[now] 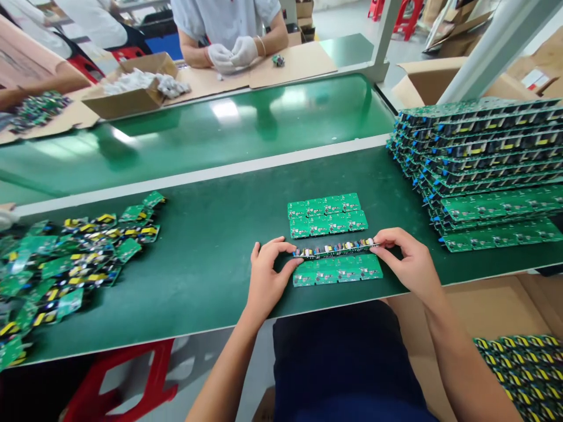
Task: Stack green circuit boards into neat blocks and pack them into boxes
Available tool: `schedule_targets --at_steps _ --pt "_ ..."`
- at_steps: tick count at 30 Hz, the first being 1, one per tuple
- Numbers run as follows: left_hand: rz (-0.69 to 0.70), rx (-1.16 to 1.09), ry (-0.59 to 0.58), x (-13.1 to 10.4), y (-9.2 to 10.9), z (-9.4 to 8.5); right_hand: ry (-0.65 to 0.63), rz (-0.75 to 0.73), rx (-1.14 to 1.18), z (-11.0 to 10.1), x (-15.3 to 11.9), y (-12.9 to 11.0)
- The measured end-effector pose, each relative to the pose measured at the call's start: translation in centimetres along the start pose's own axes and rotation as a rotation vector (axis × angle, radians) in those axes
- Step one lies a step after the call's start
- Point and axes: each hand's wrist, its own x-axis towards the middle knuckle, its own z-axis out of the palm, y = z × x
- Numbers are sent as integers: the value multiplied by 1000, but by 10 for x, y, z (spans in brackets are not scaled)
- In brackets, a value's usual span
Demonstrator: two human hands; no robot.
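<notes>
A strip of joined circuit boards [335,248] is held edge-on, its yellow, white and dark components showing. My left hand [269,271] pinches its left end between thumb and fingers. At the right end, my right hand [407,258] grips the same strip. Just below it, nearer to me, a green circuit board strip [338,270] lies flat on the table. Beyond the held strip lie further green board strips [328,224], side by side with their solder faces up.
A tall stack of board panels [497,152] stands at the right. Loose single boards [65,264] are heaped at the left. A green conveyor [246,126] runs behind a pale rail. Across it, a co-worker's gloved hands [233,54] meet near a carton [118,104] of white parts.
</notes>
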Motion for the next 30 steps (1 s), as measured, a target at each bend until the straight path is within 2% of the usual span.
schedule_targets --at_steps 17,30 --pt "13 11 37 -5 -2 0 15 -26 -20 1 -5 3" --pt "40 70 36 -8 -4 -1 71 -130 -19 1 -6 -1"
